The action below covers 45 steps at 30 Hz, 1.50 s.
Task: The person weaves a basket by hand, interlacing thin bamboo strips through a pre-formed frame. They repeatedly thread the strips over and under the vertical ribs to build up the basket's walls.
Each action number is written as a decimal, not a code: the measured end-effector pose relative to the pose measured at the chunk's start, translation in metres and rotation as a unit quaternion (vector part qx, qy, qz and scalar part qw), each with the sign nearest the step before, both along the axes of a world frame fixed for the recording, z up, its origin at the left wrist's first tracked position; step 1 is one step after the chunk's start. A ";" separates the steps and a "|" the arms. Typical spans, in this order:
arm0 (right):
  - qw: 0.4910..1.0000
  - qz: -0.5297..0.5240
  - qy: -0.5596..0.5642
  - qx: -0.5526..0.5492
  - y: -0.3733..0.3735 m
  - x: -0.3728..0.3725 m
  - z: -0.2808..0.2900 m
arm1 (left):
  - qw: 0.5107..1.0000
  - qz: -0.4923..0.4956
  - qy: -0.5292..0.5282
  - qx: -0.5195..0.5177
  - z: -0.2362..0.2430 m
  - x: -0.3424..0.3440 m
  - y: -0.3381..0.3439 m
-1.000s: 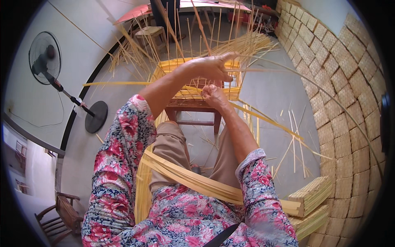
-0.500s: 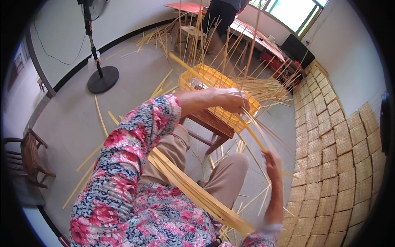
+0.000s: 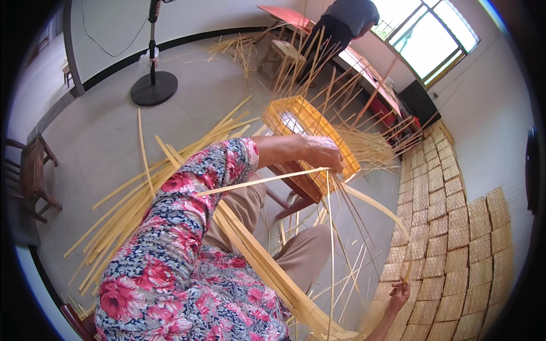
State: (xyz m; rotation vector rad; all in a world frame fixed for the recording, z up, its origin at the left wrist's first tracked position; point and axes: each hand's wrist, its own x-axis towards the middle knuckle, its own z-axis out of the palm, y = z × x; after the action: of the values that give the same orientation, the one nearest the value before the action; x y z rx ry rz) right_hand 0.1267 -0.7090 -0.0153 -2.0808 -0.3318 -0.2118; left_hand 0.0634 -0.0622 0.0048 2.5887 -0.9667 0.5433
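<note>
A yellow woven basket (image 3: 277, 108) with a rectangular rim lies tilted on a brown wooden stool (image 3: 302, 190), long thin strips standing out from it. At its near right corner my left hand (image 3: 325, 152) is closed on bamboo strips (image 3: 267, 181), which fan out from the fingers. One wide yellow strip (image 3: 378, 209) bends away from that corner to the right. Low at the right, my right hand (image 3: 399, 294) pinches a strip end (image 3: 408, 271); I cannot tell whether it is the same strip. A bundle of flat strips (image 3: 256, 256) lies across my lap.
Loose strips (image 3: 128, 221) spread over the floor at the left, by a wooden chair (image 3: 35, 176) and a fan's round base (image 3: 154, 88). Woven panels (image 3: 443, 227) line the right side. A person (image 3: 335, 34) bends by a red-topped table (image 3: 290, 17) at the back.
My right hand has moved down and right, away from the basket. My left hand stays at the basket's corner. A pale strip now reaches left from it, and the view has shifted.
</note>
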 end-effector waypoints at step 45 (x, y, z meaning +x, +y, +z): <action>0.883 0.110 -0.178 -0.419 0.284 0.100 -0.059 | 0.839 0.289 -0.127 -0.443 0.042 -0.015 0.135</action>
State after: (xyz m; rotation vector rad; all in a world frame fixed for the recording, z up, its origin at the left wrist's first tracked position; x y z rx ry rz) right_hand 0.2269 -0.4251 -0.0746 -2.8212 -1.0269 -0.3581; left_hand 0.0488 0.0725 0.0471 1.8953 0.1029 1.1708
